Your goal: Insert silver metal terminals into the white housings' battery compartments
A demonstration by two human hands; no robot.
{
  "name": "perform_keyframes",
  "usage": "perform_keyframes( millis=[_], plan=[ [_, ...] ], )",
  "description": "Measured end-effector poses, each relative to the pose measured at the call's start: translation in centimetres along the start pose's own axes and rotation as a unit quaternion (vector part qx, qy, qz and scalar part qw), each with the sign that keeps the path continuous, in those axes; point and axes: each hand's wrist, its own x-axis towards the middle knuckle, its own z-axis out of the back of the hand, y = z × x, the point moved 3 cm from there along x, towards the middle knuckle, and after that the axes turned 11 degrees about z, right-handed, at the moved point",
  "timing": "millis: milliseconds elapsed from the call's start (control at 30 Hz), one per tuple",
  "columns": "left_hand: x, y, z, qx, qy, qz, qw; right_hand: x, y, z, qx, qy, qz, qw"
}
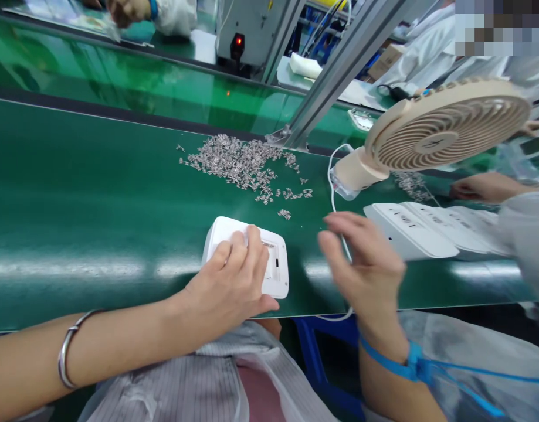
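A white plastic device case (275,287) lies on the green work surface near the front edge. It has rounded corners and a recessed compartment with a small black slot. My left hand (234,275) grips this case, fingers across its face and thumb at the near edge, hiding much of it. To the right, my right hand (368,264) is raised above the surface, slightly blurred. Its thumb and forefinger are apart, and I see nothing between them. Beyond the case is a loose pile of small metal spring contacts (234,161), with several scattered at its near side.
A beige fan (445,129) stands at the right, its white cable (331,187) running past my right hand. Several white cases (410,231) stand in a row beside a co-worker's hand (489,187). A metal post (335,73) rises behind the pile.
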Motion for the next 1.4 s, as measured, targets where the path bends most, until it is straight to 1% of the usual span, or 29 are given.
perform_keyframes(
  millis=[33, 100, 133, 167, 200, 267, 333, 367, 400, 433, 467, 500, 533, 567, 600, 633, 667, 700, 733, 800, 833, 900, 967, 1033, 1100, 1133, 1200, 1300, 1400],
  plan=[
    [0.0, 0.0, 0.0, 0.0, 0.0, 0.0, 1.0, -0.3, -2.2, 1.1, -0.07, -0.035, -0.026, 0.997],
    [-0.1, 0.5, 0.0, -0.002, 0.001, 0.005, 1.0, -1.8, -7.0, 3.5, -0.202, -0.099, -0.033, 0.974],
    [-0.3, 1.0, 0.0, -0.002, 0.005, 0.013, 1.0, -3.0, -9.7, 4.5, -0.227, -0.097, -0.07, 0.967],
    [-0.5, 1.8, 0.0, 0.002, 0.011, 0.028, 1.0, -4.4, -12.0, 5.5, -0.237, -0.134, -0.083, 0.959],
    [-0.7, 3.0, 0.1, 0.011, 0.017, 0.052, 0.998, -5.9, -14.2, 6.1, -0.223, -0.11, -0.106, 0.963],
    [-1.5, 6.0, 0.5, 0.047, 0.035, 0.128, 0.99, -8.7, -17.1, 6.9, -0.207, -0.096, -0.152, 0.962],
    [-2.6, 9.4, 1.0, 0.078, 0.064, 0.232, 0.967, -10.6, -17.9, 7.4, -0.209, -0.114, -0.197, 0.951],
    [-3.2, 10.8, 1.2, 0.081, 0.082, 0.275, 0.955, -11.1, -17.7, 7.5, -0.206, -0.129, -0.234, 0.941],
    [-3.8, 11.9, 1.5, 0.08, 0.084, 0.304, 0.946, -11.3, -17.0, 7.6, -0.204, -0.155, -0.271, 0.928],
    [-4.2, 12.5, 1.6, 0.074, 0.09, 0.315, 0.942, -11.2, -16.1, 7.7, -0.193, -0.173, -0.306, 0.916],
    [-4.5, 12.7, 1.6, 0.068, 0.084, 0.308, 0.945, -10.9, -14.9, 7.8, -0.186, -0.203, -0.331, 0.903],
    [-4.6, 12.4, 1.5, 0.065, 0.068, 0.286, 0.953, -10.3, -13.3, 7.8, -0.179, -0.234, -0.334, 0.895],
    [-4.6, 11.6, 1.4, 0.062, 0.05, 0.252, 0.964, -9.4, -11.7, 7.4, -0.136, -0.219, -0.32, 0.912],
    [-4.4, 10.5, 1.2, 0.058, 0.02, 0.214, 0.975, -8.6, -9.7, 7.1, -0.117, -0.236, -0.292, 0.919],
    [-4.1, 9.2, 1.0, 0.048, -0.003, 0.175, 0.983, -7.8, -7.8, 6.5, -0.096, -0.218, -0.26, 0.936],
    [-3.9, 7.8, 0.8, 0.025, -0.017, 0.143, 0.989, -6.8, -5.7, 5.6, -0.065, -0.178, -0.212, 0.959],
    [-3.6, 6.5, 0.5, -0.005, -0.021, 0.123, 0.992, -5.9, -3.8, 4.4, -0.011, -0.102, -0.166, 0.981],
    [-3.3, 5.3, 0.2, -0.037, -0.015, 0.102, 0.994, -5.1, -1.9, 3.0, 0.047, -0.026, -0.112, 0.992],
    [-3.2, 4.2, 0.0, -0.065, -0.011, 0.087, 0.994, -4.3, -0.3, 1.8, 0.098, 0.033, -0.057, 0.993],
    [-3.1, 3.0, -0.3, -0.096, -0.016, 0.065, 0.993, -2.5, 1.4, -0.4, 0.19, 0.123, 0.002, 0.974],
    [-3.3, 2.7, -0.4, -0.099, -0.026, 0.063, 0.993, -1.5, 1.4, -1.3, 0.215, 0.144, 0.01, 0.966],
    [-3.7, 2.9, -0.5, -0.095, -0.049, 0.069, 0.992, 0.8, -0.2, -2.7, 0.213, 0.125, 0.005, 0.969],
    [-4.3, 3.5, -0.5, -0.089, -0.06, 0.088, 0.99, 3.0, -3.1, -4.1, 0.133, 0.088, -0.008, 0.987],
    [-4.9, 4.2, -0.2, -0.082, -0.061, 0.107, 0.989, 4.4, -5.7, -6.0, 0.057, 0.113, 0.004, 0.992],
    [-5.5, 4.7, 0.0, -0.082, -0.053, 0.126, 0.987, 5.0, -7.5, -7.8, 0.01, 0.15, 0.017, 0.988],
    [-5.7, 5.0, 0.1, -0.086, -0.046, 0.134, 0.986, 5.0, -8.0, -8.5, -0.003, 0.162, 0.028, 0.986],
    [-5.9, 5.3, 0.1, -0.103, -0.022, 0.15, 0.983, 4.8, -8.1, -9.2, -0.018, 0.162, 0.054, 0.985],
    [-5.8, 5.5, 0.0, -0.121, -0.009, 0.149, 0.981, 4.3, -7.5, -9.1, -0.034, 0.135, 0.08, 0.987],
    [-5.5, 5.4, 0.0, -0.116, -0.008, 0.137, 0.984, 4.1, -7.0, -9.0, -0.025, 0.137, 0.088, 0.986]
  ],
)
